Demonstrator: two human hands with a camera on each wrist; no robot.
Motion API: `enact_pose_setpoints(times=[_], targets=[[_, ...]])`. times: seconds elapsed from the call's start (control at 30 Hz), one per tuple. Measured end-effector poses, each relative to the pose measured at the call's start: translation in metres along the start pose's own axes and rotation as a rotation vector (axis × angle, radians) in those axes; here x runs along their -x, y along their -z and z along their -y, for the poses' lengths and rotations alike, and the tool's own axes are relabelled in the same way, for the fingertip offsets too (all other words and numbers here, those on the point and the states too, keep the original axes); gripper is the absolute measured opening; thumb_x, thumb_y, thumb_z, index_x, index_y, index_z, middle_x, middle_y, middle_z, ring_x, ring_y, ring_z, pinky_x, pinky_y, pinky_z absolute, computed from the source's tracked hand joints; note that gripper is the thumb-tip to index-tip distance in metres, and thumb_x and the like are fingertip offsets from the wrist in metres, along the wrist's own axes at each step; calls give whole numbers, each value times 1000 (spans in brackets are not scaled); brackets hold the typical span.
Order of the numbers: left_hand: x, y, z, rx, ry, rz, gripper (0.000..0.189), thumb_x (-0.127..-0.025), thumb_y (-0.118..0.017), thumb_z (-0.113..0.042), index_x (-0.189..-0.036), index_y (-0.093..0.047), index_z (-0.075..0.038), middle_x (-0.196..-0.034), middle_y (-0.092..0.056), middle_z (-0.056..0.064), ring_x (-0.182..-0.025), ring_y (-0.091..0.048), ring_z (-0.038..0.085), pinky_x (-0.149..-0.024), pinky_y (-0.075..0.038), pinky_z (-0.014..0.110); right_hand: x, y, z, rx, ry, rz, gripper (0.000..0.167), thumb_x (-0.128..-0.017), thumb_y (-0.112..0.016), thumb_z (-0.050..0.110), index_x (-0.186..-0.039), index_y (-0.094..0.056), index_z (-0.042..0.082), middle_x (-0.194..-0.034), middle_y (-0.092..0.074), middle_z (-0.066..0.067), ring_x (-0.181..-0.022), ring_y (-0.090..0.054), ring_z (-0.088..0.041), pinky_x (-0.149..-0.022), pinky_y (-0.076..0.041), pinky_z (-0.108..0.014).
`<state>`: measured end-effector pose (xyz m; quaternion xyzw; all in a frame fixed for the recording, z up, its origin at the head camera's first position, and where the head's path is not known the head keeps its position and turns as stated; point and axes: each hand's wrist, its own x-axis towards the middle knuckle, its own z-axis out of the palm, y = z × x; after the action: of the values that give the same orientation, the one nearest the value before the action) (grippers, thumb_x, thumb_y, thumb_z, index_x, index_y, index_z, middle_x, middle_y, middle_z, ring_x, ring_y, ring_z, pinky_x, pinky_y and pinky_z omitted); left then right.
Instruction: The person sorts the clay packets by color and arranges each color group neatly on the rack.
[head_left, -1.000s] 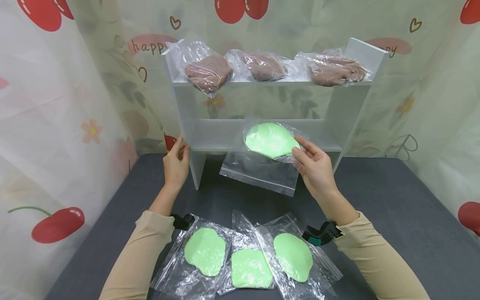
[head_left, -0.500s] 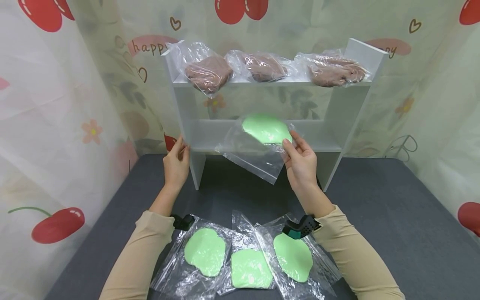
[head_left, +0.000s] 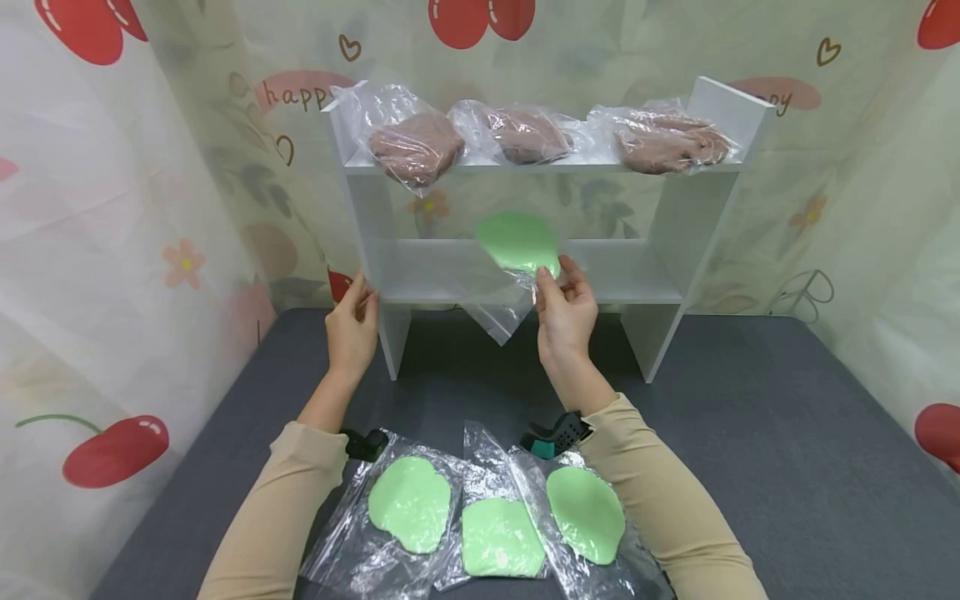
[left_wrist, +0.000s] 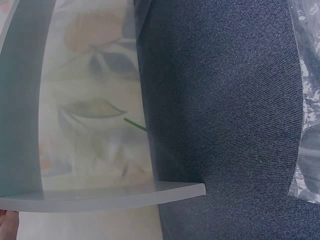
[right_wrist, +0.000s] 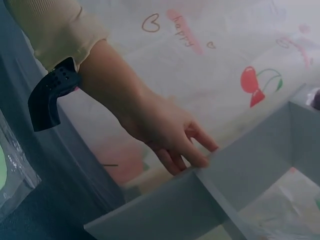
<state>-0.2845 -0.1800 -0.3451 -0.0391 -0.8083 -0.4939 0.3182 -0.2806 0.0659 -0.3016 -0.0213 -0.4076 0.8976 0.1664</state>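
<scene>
My right hand (head_left: 564, 321) pinches the lower right edge of a clear zip bag holding a flat lump of green clay (head_left: 517, 240). The bag hangs in front of the middle level of a white two-tier shelf (head_left: 615, 287), its zip end drooping to the lower left. At the shelf's left side, my left hand (head_left: 352, 329) grips the edge of the upright panel. That same grip shows in the right wrist view, thumb and fingers on the panel (right_wrist: 145, 215). Only the fingers (left_wrist: 8, 227) of the left hand enter the left wrist view.
Three brown lumps in clear bags, among them the left one (head_left: 418, 148), line the top tier. Three bagged green clay pieces, among them the middle one (head_left: 502, 537), lie overlapping on the dark table (head_left: 772, 467). A patterned curtain (head_left: 862, 167) stands behind the shelf.
The right hand has carried the bagged green clay left and slightly up, towards the shelf's middle level. The left hand stays on the side panel.
</scene>
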Motion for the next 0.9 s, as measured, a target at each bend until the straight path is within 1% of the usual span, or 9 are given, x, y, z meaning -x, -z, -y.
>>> enact_pose_setpoints(times=[0.13, 0.3, 0.37, 0.47, 0.53, 0.57, 0.63, 0.73, 0.9], targets=[[0, 1, 0, 6, -7, 2, 45, -95, -52, -8, -139, -42, -2, -124, -58, 26, -110, -61, 36, -89, -51, 48, 0, -9, -10, 7, 27, -29, 32, -86, -63, 0, -117, -53, 6, -84, -36, 4, -69, -49, -4, -60, -44, -13], [0, 1, 0, 6, -6, 3, 45, -95, -52, -8, -139, -42, -3, -123, -59, 26, -110, -61, 36, -89, -51, 48, 1, -18, -23, 83, 87, -53, 36, -85, -67, 3, -118, -54, 6, -83, -33, 5, -64, -47, -5, -61, -43, -15], [0, 1, 0, 6, -7, 1, 45, -95, -52, -8, -139, -43, -3, -122, -59, 26, -110, -61, 36, -89, -51, 48, 2, -22, -28, 107, 105, -51, 37, -84, -67, 5, -119, -55, 5, -84, -34, 5, -71, -51, -6, -66, -47, -15], [0, 1, 0, 4, -7, -1, 45, -95, -52, -8, -139, -43, -4, -121, -60, 27, -109, -62, 36, -88, -51, 49, 4, -27, -34, 131, 122, -44, 37, -84, -68, 6, -118, -55, 6, -85, -34, 5, -93, -58, -14, -75, -50, -18], [0, 1, 0, -1, -6, -1, 45, -95, -52, -8, -139, -43, -4, -120, -60, 27, -109, -62, 36, -88, -52, 49, 6, -31, -39, 157, 128, -40, 36, -84, -69, 8, -118, -56, 7, -86, -34, 5, -111, -56, -22, -83, -51, -21], [0, 1, 0, -3, -4, -1, 45, -95, -52, -8, -139, -43, -4, -120, -60, 27, -109, -62, 36, -88, -52, 48, 6, -33, -41, 170, 128, -35, 35, -84, -69, 9, -117, -56, 8, -86, -35, 5, -117, -54, -26, -85, -51, -23], [0, 1, 0, -5, -1, -1, 45, -95, -52, -9, -139, -43, -4, -120, -60, 27, -109, -62, 36, -88, -52, 49, 8, -35, -45, 196, 123, -22, 34, -85, -68, 10, -117, -57, 9, -87, -37, 5, -120, -52, -31, -87, -51, -26], [-1, 0, 0, -3, -3, -4, 44, -95, -52, -9, -139, -44, -4, -120, -60, 27, -108, -62, 36, -87, -52, 48, 11, -37, -50, 225, 114, 17, 34, -86, -67, 11, -119, -57, 7, -88, -42, 5, -113, -56, -28, -85, -51, -25], [-1, 0, -1, -3, -4, -4, 44, -95, -52, -8, -139, -44, -6, -120, -60, 27, -109, -62, 36, -88, -52, 48, 15, -35, -55, 263, 100, 114, 36, -88, -62, 6, -123, -55, -1, -93, -50, 3, -89, -61, -11, -74, -51, -19]])
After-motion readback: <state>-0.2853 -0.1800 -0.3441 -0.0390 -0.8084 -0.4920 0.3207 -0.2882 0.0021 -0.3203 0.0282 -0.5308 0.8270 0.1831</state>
